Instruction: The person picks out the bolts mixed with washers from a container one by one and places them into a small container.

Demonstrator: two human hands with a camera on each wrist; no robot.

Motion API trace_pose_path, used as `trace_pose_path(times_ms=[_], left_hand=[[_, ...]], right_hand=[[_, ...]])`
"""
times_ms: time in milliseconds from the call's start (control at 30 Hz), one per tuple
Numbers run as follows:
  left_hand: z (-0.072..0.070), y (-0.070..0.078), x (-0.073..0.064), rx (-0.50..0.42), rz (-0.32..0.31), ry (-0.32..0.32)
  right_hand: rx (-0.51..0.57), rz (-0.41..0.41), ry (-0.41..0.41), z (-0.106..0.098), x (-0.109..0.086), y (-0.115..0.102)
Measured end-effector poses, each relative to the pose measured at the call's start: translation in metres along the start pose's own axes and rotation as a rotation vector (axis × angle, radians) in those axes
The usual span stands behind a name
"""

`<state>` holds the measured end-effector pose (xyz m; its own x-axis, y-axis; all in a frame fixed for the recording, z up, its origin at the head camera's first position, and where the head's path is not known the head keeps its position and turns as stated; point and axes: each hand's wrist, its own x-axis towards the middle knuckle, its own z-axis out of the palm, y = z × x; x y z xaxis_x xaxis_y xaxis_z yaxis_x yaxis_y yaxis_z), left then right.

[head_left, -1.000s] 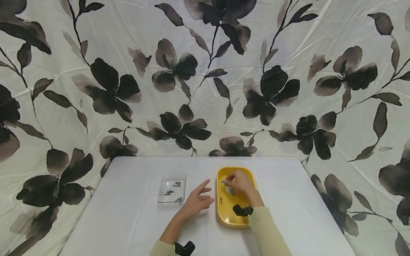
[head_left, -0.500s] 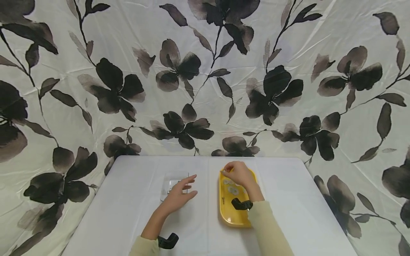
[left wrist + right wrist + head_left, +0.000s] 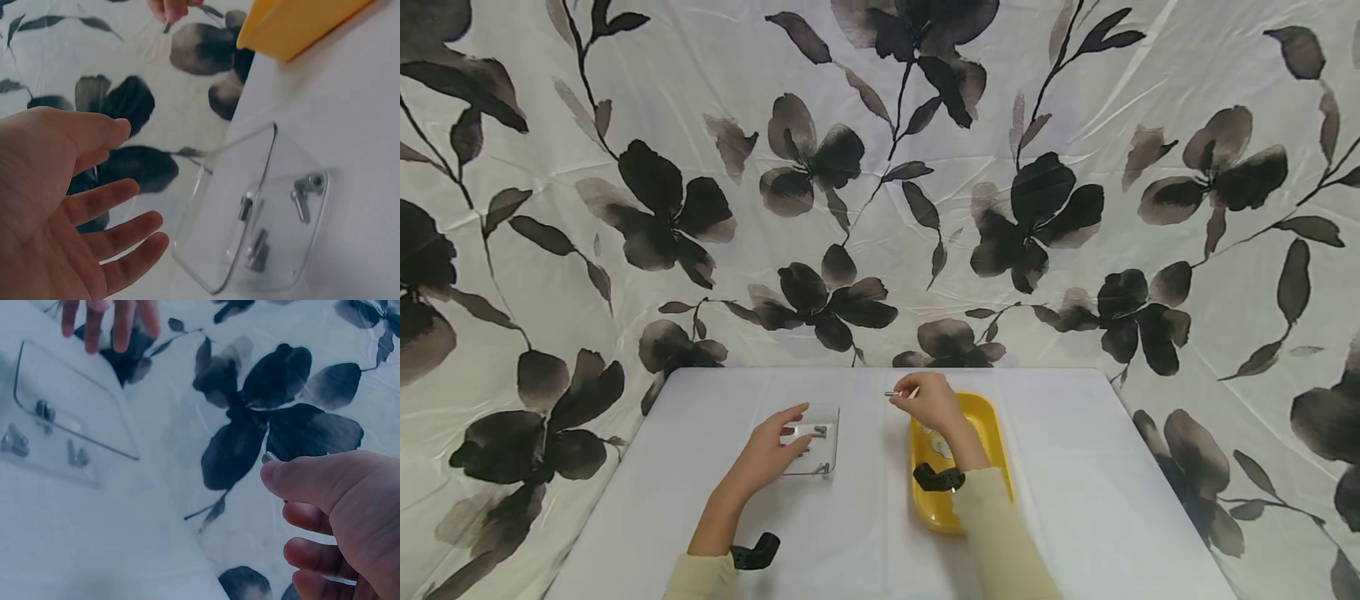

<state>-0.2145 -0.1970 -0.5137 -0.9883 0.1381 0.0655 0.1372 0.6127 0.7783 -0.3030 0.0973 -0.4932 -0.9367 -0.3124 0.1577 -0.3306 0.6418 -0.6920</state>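
Observation:
Thumb and fingers of my right hand (image 3: 932,408) pinch a small metal bolt (image 3: 892,393), held above the table by the far left corner of the yellow tray (image 3: 985,406). Only the threaded tip of the bolt shows in the right wrist view. My left hand (image 3: 766,450) has its fingers spread and grips nothing. From the head it overlaps the left part of a clear plastic box (image 3: 837,440); in the left wrist view the box stands just beyond the fingertips. Several metal bolts (image 3: 300,206) lie inside it, partly hidden by the left hand from the head.
Pale round washers (image 3: 941,447) lie in the yellow tray, partly covered by my right wrist. White cloth covers the table (image 3: 865,500). Behind its far edge hangs a floral curtain (image 3: 865,183). Each wrist wears a black camera mount (image 3: 757,552).
My right hand has lifted the bolt out of the yellow tray and carried it left past the rim. My left hand has moved left, from beside the tray to over the clear box.

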Motion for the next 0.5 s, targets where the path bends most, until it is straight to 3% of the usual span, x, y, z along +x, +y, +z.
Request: trace_pose_path(times_ms=[267,500], left_hand=[[-0.006,-0.034,-0.008,-0.045,-0.073,0.013],[-0.005,-0.057,-0.001,-0.119,-0.133,0.085]], right_hand=[[0.029,0.001,-0.034,0.020,0.001,-0.011],[0.032,-0.057,-0.034,0.032,0.009,-0.028]])
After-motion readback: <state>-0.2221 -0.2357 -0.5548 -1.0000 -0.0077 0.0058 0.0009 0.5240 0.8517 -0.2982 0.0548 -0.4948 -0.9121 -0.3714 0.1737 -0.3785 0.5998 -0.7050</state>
